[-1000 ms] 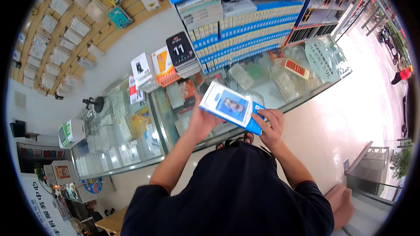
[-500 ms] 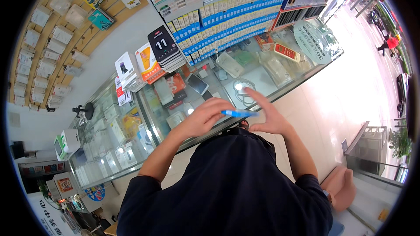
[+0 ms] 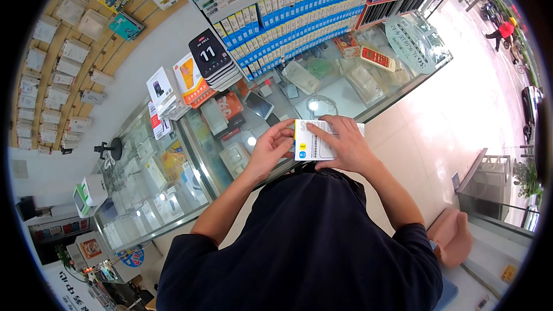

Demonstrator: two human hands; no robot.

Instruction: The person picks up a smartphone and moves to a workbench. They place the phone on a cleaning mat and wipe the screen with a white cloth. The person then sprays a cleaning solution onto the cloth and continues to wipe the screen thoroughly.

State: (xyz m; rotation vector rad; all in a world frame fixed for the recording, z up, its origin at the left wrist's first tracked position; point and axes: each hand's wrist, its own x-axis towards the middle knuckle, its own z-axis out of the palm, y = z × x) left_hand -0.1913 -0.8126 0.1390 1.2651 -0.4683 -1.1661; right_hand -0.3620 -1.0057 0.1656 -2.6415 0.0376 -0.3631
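A flat white box (image 3: 308, 145) with blue and yellow marks and a printed outline faces up between my hands, in front of my waist by the glass counter's near edge. My left hand (image 3: 269, 151) curls its fingers around the box's left edge. Across the box's face lies my right hand (image 3: 347, 145), its fingers over the top and its thumb at the lower edge. Part of the box's right side is covered by that hand.
The glass counter (image 3: 397, 89) runs diagonally ahead, bearing a coiled cable (image 3: 329, 103), a smartphone (image 3: 258, 105) and a red handset (image 3: 377, 57). Stacked blue-and-white boxes (image 3: 311, 14) stand behind, beside piled black boxes (image 3: 212, 55). A pink chair (image 3: 451, 236) is at lower right.
The box has turned from edge-on, blue side showing, to its white face up. My right hand has come from spread and apart onto the box.
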